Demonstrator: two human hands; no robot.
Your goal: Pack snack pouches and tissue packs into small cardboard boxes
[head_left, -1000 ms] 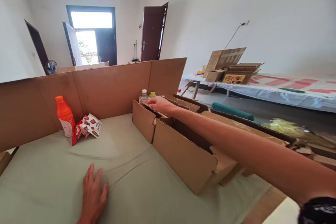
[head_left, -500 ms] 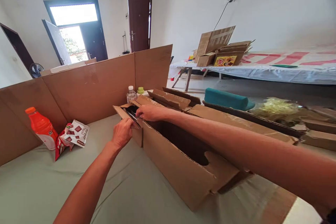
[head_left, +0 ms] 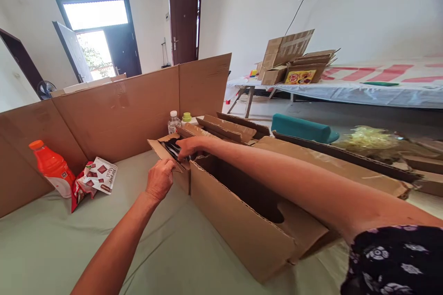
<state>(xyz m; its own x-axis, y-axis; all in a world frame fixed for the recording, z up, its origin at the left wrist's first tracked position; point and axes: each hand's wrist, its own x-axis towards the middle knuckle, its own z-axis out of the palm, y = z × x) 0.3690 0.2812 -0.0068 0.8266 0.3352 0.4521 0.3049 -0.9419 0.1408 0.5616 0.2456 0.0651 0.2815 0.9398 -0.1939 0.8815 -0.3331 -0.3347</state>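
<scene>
My left hand [head_left: 159,179] pinches the near flap [head_left: 157,150] of a small cardboard box [head_left: 180,180] and holds it outward. Over that box's opening, my right hand [head_left: 189,146] reaches in with curled fingers, its fingertips partly hidden. Right at those fingertips lies a dark, shiny item [head_left: 170,147] with pale streaks; its kind does not show. My right forearm crosses above a longer open cardboard box [head_left: 238,221], whose dark inside I cannot make out. Behind the small box stand a clear bottle with a white cap [head_left: 173,123] and a green-capped bottle [head_left: 187,117].
An orange bottle [head_left: 51,166], a red packet [head_left: 82,187] and a white "Super Meal" pouch [head_left: 103,175] sit on the left of the green cloth. A tall cardboard panel [head_left: 117,110] borders the far side. Beyond the boxes are a teal cushion [head_left: 301,128] and yellowish plastic strands [head_left: 372,140].
My right hand has sunk slightly deeper into the small box, and its patterned sleeve has come into view. My left hand keeps its hold on the flap. The view has shifted slightly.
</scene>
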